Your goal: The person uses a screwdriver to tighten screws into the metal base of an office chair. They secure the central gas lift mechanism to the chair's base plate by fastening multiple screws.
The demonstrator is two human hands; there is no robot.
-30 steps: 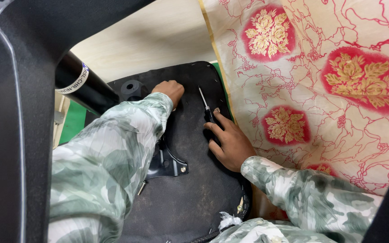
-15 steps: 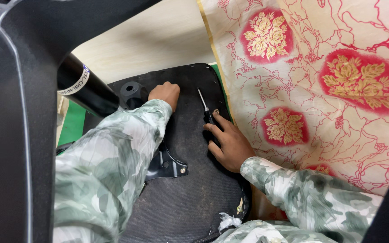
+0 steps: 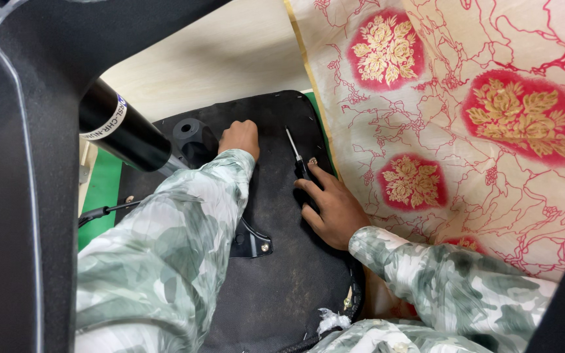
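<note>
From the head view we see the left hand (image 3: 240,137) curled into a loose fist, pressing on the black seat base (image 3: 276,274) near its far edge, just beside a black round mount (image 3: 191,134); whether its grip closes on anything we cannot tell; the right hand (image 3: 335,209) lies on the base near its right edge, fingers on the handle of a screwdriver (image 3: 293,147), shaft pointing away; patterned cloth (image 3: 465,131) hangs alongside; a black cylinder (image 3: 122,131) slants at left.
</note>
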